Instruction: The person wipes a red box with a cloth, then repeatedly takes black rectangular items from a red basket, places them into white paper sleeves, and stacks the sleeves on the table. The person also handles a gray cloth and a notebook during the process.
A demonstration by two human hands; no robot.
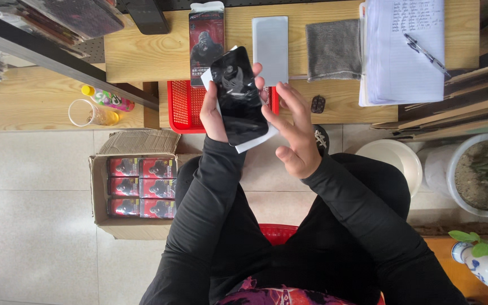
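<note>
Progress was partial: I saw left hand [214, 113] grip clamped on the black glass panel [238, 96] with white backing sheet [255, 139]; right hand [293, 127] fingers apart, touching its edge.

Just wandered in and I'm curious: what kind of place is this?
Probably a small packing or assembly bench for phone accessories. A cardboard box on the floor holds identical red-and-black packets, the left hand holds a glossy black panel, and a cleaning cloth lies on the bench.
</note>
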